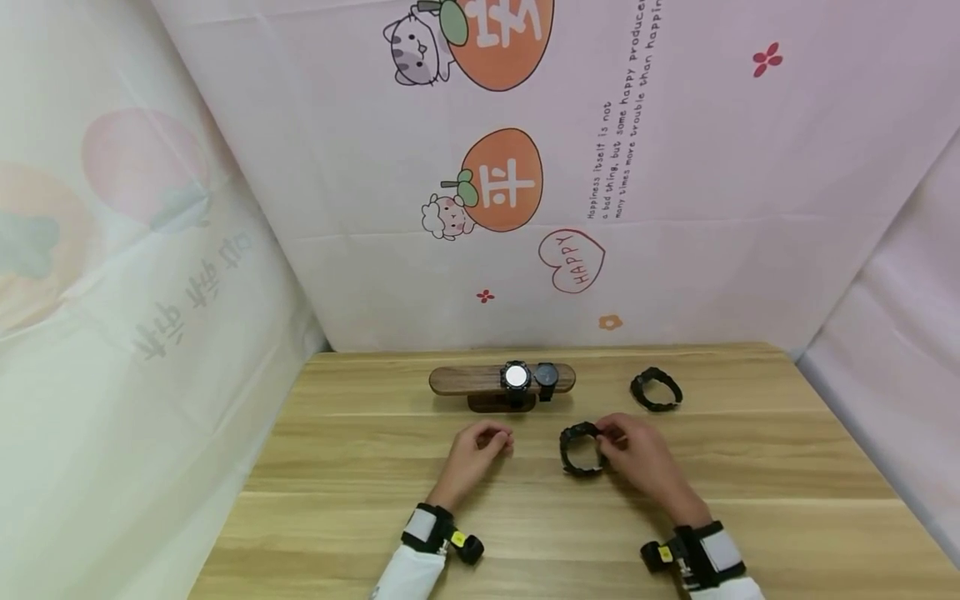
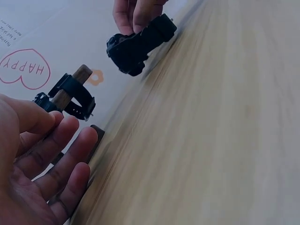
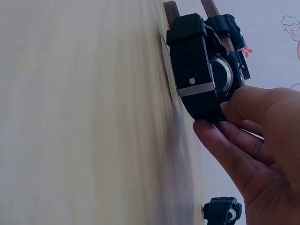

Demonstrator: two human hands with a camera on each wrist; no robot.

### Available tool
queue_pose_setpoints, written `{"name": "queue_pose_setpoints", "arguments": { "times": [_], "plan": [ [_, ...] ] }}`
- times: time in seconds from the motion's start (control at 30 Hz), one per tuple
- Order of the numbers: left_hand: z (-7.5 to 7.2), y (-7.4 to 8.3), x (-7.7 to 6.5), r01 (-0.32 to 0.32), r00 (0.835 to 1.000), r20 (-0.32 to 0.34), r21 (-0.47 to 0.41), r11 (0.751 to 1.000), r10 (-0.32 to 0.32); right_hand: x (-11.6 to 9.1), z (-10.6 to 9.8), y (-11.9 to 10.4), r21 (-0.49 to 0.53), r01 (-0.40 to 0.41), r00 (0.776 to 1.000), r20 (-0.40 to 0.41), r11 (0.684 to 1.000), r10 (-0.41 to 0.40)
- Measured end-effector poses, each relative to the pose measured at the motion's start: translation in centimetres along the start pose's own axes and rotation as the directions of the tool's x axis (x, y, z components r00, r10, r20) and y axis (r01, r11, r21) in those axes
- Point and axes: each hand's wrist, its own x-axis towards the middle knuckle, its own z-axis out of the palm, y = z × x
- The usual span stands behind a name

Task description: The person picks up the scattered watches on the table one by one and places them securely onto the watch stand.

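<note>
Pinching a black watch (image 3: 191, 61), probably by its strap (image 3: 199, 105), the right hand (image 1: 641, 454) faces a relaxed left hand (image 1: 469, 455).

Wood-grained table (image 1: 337, 467) at 6 o'clock: runs in pale yellow-brown streaks to a straight far edge. Behind, at 12 o'clock, upright white cloth (image 1: 367, 208), printed with a striped cat (image 1: 416, 58) beside an orange fruit (image 1: 495, 71), and below with a sheep (image 1: 447, 218) beside a lower fruit (image 1: 504, 179). Toward 1 o'clock, carries slanting English text (image 1: 626, 125); at 2, a red flower (image 1: 767, 59) and, closer in, a red HAPPY heart (image 1: 572, 261). Near the centre, bears a smaller blossom (image 1: 485, 297); toward 3, an orange flower (image 1: 610, 322). At 9, side cloth (image 1: 150, 433) with a faded pink fruit (image 1: 145, 167) toward 10. At 3, pale drape (image 1: 915, 333), softly creased.
</note>
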Motion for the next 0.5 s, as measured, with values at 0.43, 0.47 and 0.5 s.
{"name": "queue_pose_setpoints", "arguments": {
  "times": [0.43,0.47,0.5],
  "plan": [
    [2.7,0.6,1.2,-0.005,1.0,0.005,-0.014,1.0,0.005,0.3,1.2,-0.9,0.011,0.004,1.0,0.006,1.0,-0.004],
    [2.8,0.6,1.3,-0.004,1.0,0.011,-0.017,1.0,0.004,0.4,1.2,-1.0,0.012,0.005,1.0,0.005,1.0,-0.005],
    [2.9,0.7,1.3,-0.005,1.0,0.02,-0.022,1.0,0.005,0.4,1.3,-1.1,0.014,0.007,1.0,0.004,1.0,-0.007]
  ]
}}
